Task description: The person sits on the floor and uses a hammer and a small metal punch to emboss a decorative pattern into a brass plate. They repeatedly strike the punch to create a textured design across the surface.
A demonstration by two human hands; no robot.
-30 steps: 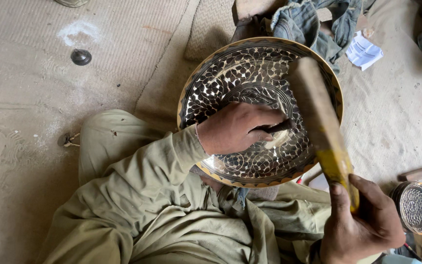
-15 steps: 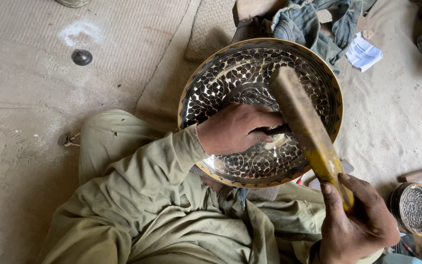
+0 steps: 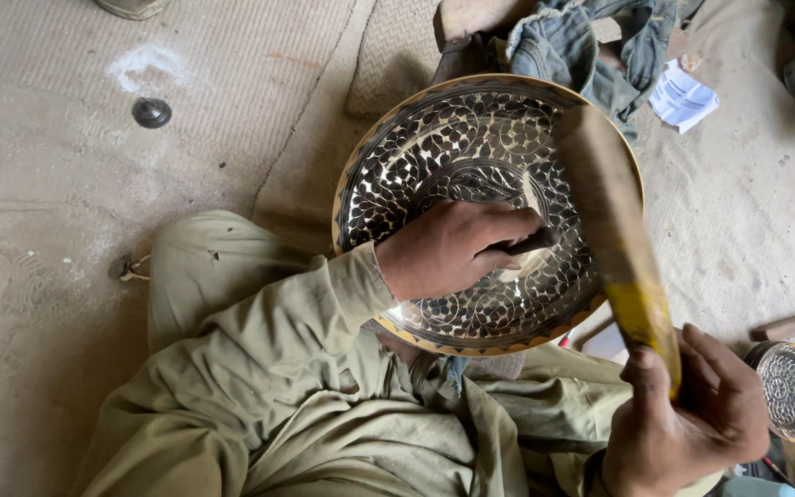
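- My left hand point(image 3: 457, 248) is resting on the inside of the engraved metal plate point(image 3: 434, 156), fingers curled tight around a thin dark punch point(image 3: 531, 242) whose tip is pressing on the plate's patterned face near the middle.
- The plate is lying tilted over my lap, its gold rim facing up and its leaf pattern shining black and silver.
- My right hand point(image 3: 683, 423) is gripping the yellowed lower end of a long wooden mallet point(image 3: 614, 239), fingers wrapped fully round it, thumb on top.
- The mallet is slanting up from my fist across the right side of the plate, its blurred upper end hanging above the plate's upper right rim; I cannot tell whether it is touching the punch.
- A small engraved bowl point(image 3: 791, 387) is sitting on the mat just right of my right hand.
- A bundle of blue cloth point(image 3: 591, 46) is lying beyond the plate's far rim, with a white paper scrap point(image 3: 683, 95) beside it.
- A small dark dome-shaped knob point(image 3: 151, 112) is sitting on the woven mat point(image 3: 66, 239) well to the left.
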